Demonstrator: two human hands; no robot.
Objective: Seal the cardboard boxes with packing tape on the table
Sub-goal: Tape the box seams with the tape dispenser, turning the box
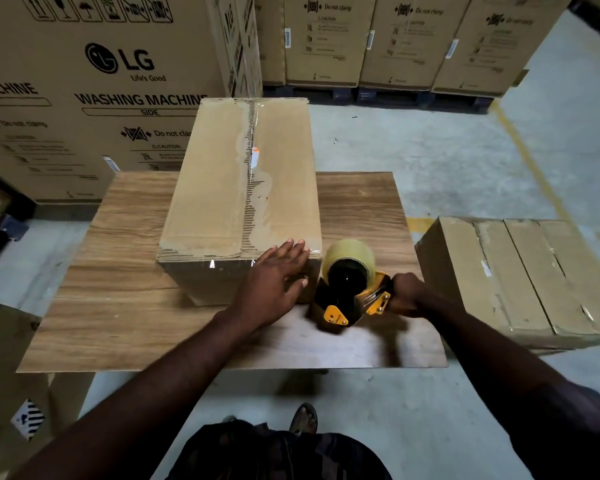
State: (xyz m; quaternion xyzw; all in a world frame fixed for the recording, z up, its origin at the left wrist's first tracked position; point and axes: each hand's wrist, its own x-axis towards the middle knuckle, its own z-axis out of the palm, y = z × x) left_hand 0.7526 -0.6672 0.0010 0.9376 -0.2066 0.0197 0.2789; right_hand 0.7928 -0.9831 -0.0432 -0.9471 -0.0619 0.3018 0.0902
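Head view. Cardboard box [239,188], its top seam taped, stands at frame centre on the wooden table [118,271]. Left hand [274,278], fingers straight, presses flat on the box's near right corner. Right hand [407,294] grips the handle of the tape dispenser [350,289], just right of the box. A second box [520,278] sits at right.

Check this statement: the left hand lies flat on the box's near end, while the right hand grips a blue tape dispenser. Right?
Only the colour is wrong: in the head view the tape dispenser is yellow and black. The left hand lies flat on the near end of the box; the right hand grips the dispenser.
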